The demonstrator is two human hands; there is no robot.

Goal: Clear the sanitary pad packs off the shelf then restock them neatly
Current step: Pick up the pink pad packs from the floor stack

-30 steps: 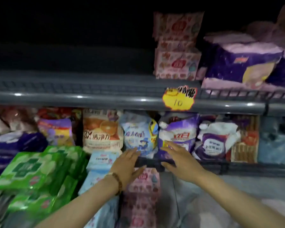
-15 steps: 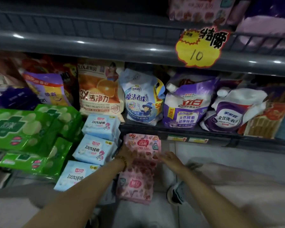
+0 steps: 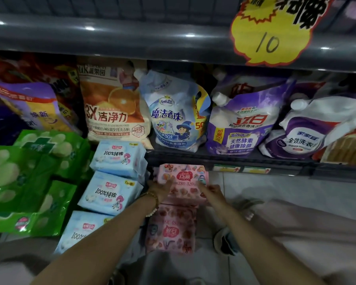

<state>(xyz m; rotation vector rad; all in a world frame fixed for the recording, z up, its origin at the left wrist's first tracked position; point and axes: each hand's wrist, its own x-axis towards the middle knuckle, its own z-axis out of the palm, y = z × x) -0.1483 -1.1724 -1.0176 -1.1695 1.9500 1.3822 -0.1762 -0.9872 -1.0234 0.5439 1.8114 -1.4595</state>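
Top pink pad pack (image 3: 183, 178) sits between the left hand (image 3: 160, 189) and right hand (image 3: 213, 192), whose fairly straight fingers press its sides. Against that pack, a second pink pack (image 3: 171, 230) lies below, blue cotton pad packs (image 3: 111, 193) lie left, and the detergent shelf edge (image 3: 224, 159) is just above.

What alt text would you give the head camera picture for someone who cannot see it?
A person's left hand and right hand rest on the top pink sanitary pad pack of a stack, below a shop shelf of detergent pouches. Blue packs and green packs lie to its left, and a yellow price sign reading 10 hangs above.
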